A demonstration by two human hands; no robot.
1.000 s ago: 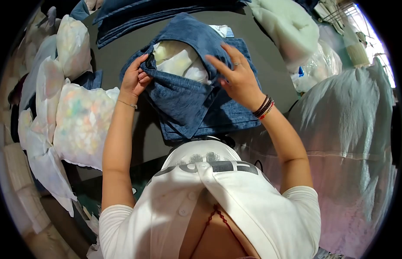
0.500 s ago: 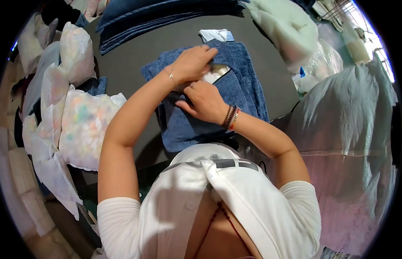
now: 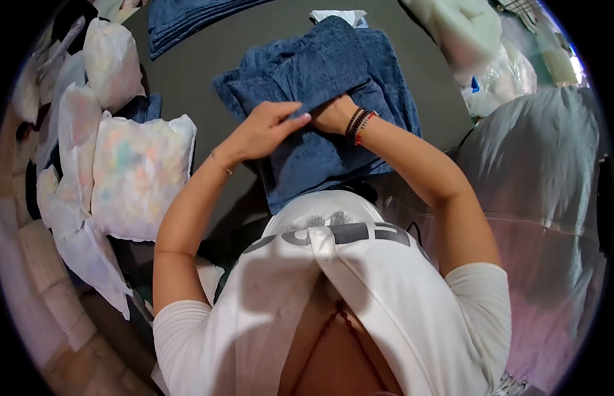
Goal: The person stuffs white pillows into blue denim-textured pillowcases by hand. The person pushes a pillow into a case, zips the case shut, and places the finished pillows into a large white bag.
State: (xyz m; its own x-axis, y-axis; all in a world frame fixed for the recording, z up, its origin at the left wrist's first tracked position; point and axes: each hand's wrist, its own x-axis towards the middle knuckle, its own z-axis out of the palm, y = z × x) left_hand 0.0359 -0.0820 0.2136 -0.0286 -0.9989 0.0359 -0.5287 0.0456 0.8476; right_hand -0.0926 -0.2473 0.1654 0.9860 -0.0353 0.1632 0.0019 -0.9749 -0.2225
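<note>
Left hand [image 3: 257, 135] pinches blue flap [image 3: 326, 69] edge, likely holding it taut; right hand [image 3: 333, 116] tucked underneath, grip can't tell. Stuffed pillow [image 3: 142, 178] at 9 o'clock.

This looks like a sewing or cushion-stuffing workshop, with filled white pouches [image 3: 143, 178] beside the left forearm, folded blue covers [image 3: 188, 21] beyond the hands and a bulky translucent sack [image 3: 531, 198] beyond the right forearm.

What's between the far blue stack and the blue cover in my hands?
Only bare grey tabletop separates the stack from the cover, in the head view.
</note>
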